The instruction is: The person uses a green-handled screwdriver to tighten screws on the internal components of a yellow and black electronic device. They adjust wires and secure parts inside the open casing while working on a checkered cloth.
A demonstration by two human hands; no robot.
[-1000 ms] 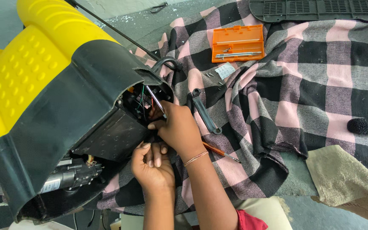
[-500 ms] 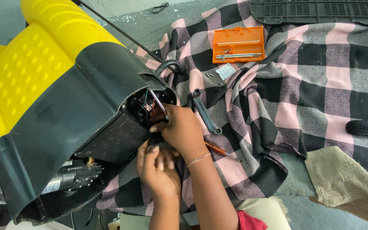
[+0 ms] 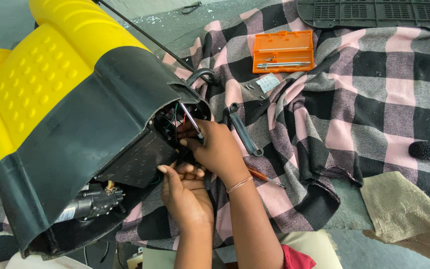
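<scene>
Nearest the camera, the left hand (image 3: pixel 185 192) is pressed against the lower edge of the black and yellow machine housing (image 3: pixel 75 114), fingers curled onto the rim of the opening; whether they pinch anything small I cannot tell. Just above it, touching it, the right hand (image 3: pixel 217 149) is closed on a slim metal tool (image 3: pixel 191 119), its tip pushed into the cavity where thin coloured wires (image 3: pixel 172 119) show. Down-left of the left hand, a small grey motor (image 3: pixel 90 203) sits exposed under the housing.

Just right of the right wrist a red-handled screwdriver (image 3: pixel 265 178) lies on the checked cloth (image 3: pixel 354 114), partly hidden by the forearm. A little farther out from the right hand lies a black spanner-like bar (image 3: pixel 244 130), and beyond it a few loose screws (image 3: pixel 251 87) near a scrap of paper. Farther still is an open orange tool case (image 3: pixel 282 50); well to the right are a black round-headed object (image 3: pixel 429 149) and a beige rag (image 3: pixel 409 214).

Risks, as I judge them: the tool tip works close among the wires, so a slip could nick or pull one loose. The housing rests tilted and could shift under pressure. The screws lie loose in cloth folds and could easily get lost if the cloth is tugged.
</scene>
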